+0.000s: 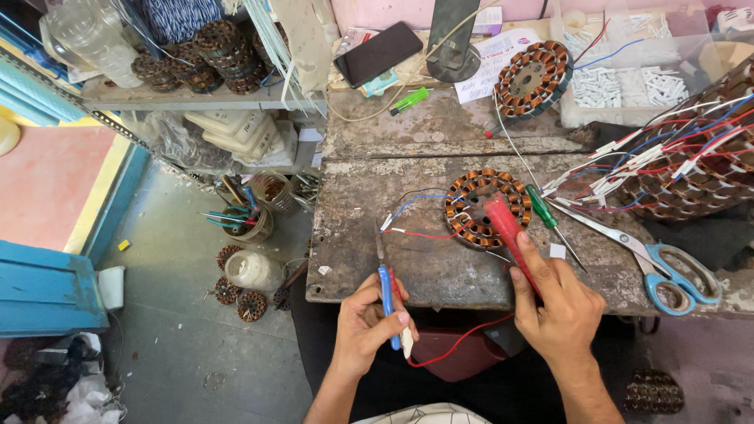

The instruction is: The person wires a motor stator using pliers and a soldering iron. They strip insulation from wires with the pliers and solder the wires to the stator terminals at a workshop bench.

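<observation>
A round copper-wound stator (487, 207) lies on the worn workbench (369, 235), with red, blue and white leads trailing to its left. My right hand (554, 302) grips a red-handled tool (504, 228) whose tip rests on the winding. My left hand (369, 322) holds blue-handled tweezers or a pick (385, 286) pointing up over the bench's front edge, together with a red wire (459, 339) that loops down between my hands.
A green screwdriver (547, 217) and blue-handled scissors (667, 271) lie right of the stator. A stack of wired stators (691, 165) fills the far right. Another stator (534, 77), a phone (378, 53) and a green lighter (410, 100) sit at the back. Jars (250, 271) stand on the floor.
</observation>
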